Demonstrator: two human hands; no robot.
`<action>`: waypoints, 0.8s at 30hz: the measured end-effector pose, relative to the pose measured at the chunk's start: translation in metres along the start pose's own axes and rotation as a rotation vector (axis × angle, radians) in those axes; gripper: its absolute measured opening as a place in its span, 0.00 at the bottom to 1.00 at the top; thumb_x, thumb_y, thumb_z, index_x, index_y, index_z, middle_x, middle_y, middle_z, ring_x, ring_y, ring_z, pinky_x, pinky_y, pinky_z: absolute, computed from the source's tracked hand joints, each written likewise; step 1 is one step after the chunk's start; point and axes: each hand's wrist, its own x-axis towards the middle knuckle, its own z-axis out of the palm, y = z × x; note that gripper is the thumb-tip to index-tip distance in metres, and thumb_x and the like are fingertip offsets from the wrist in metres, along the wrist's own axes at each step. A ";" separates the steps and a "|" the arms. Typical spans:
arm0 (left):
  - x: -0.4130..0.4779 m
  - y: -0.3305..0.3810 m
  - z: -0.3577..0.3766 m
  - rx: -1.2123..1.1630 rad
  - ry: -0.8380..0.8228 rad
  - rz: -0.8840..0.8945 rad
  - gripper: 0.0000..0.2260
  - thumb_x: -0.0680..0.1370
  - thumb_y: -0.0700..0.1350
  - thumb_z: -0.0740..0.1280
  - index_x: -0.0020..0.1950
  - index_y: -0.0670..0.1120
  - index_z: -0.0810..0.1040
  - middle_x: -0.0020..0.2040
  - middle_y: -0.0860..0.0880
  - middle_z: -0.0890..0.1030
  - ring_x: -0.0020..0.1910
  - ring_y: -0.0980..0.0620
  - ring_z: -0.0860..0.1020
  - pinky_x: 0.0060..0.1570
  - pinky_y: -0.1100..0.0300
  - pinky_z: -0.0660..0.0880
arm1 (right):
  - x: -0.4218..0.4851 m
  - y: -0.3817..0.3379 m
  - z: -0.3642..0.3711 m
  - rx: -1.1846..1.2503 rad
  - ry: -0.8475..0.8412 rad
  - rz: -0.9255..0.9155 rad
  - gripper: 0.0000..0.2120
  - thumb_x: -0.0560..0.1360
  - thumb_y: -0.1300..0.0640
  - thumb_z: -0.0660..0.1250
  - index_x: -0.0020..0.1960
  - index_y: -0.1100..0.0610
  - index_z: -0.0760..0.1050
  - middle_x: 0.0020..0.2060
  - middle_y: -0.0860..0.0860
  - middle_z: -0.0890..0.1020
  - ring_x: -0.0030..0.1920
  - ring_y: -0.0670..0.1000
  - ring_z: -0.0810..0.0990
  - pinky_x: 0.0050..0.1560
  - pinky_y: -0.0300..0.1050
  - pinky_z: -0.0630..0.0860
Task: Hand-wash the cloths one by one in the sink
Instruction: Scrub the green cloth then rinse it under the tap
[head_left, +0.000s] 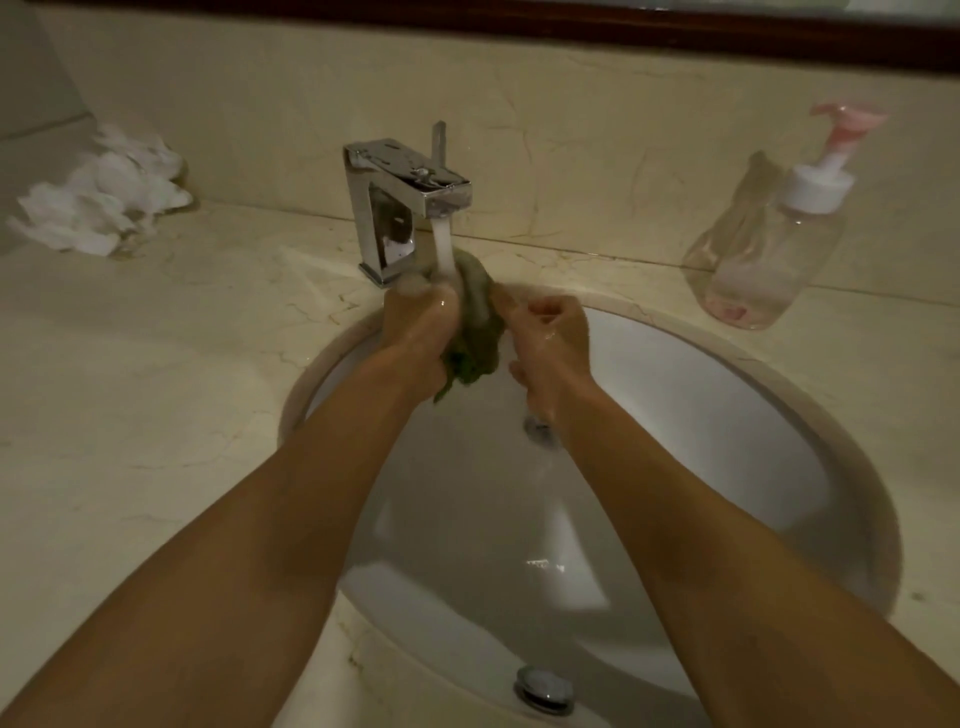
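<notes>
Currently I have the green cloth (477, 325) bunched between both hands (415, 332) over the back of the sink (701, 395), right under the faucet (405, 208). It looks dark, soaked and crumpled into a wad, with a lighter, sudsy top where the water stream (444, 244) strikes it. My left hand curls around the wad's left side, and my right hand (551, 345) grips its right edge with bent fingers.

How much cloth is tucked inside my palms I cannot tell, and its lower end is only a dark tail under the left wrist. The drain (537, 432) is partly covered by my right forearm. A chrome fitting (544, 688) sits at the near rim, its lower edge close to the frame's border.

Water runs thinly down the white basin. On the tabletop (130, 415) to the right stands a clear soap dispenser (774, 254) with a pink pump and a little pinkish liquid at its bottom. Far left lies a white heap (104, 200), crumpled; cloth or paper, I cannot say.
</notes>
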 end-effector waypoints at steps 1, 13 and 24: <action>0.002 -0.001 -0.002 -0.045 0.003 0.019 0.13 0.84 0.50 0.59 0.52 0.44 0.79 0.47 0.44 0.81 0.48 0.40 0.82 0.43 0.49 0.80 | -0.001 0.002 0.003 -0.078 -0.070 0.012 0.18 0.78 0.43 0.71 0.61 0.50 0.73 0.54 0.50 0.80 0.54 0.53 0.81 0.54 0.51 0.81; 0.002 -0.017 0.000 0.443 0.135 0.324 0.11 0.80 0.52 0.66 0.60 0.51 0.73 0.48 0.49 0.81 0.46 0.51 0.82 0.43 0.56 0.81 | -0.004 0.007 0.027 0.036 -0.064 -0.076 0.11 0.86 0.50 0.59 0.58 0.50 0.80 0.50 0.53 0.85 0.50 0.53 0.85 0.52 0.54 0.85; -0.012 -0.020 0.005 0.582 -0.054 0.342 0.12 0.85 0.54 0.57 0.49 0.51 0.75 0.41 0.49 0.81 0.38 0.52 0.82 0.41 0.53 0.81 | -0.010 -0.002 0.019 0.206 -0.244 0.099 0.15 0.85 0.53 0.56 0.60 0.58 0.79 0.51 0.57 0.83 0.54 0.54 0.82 0.57 0.53 0.80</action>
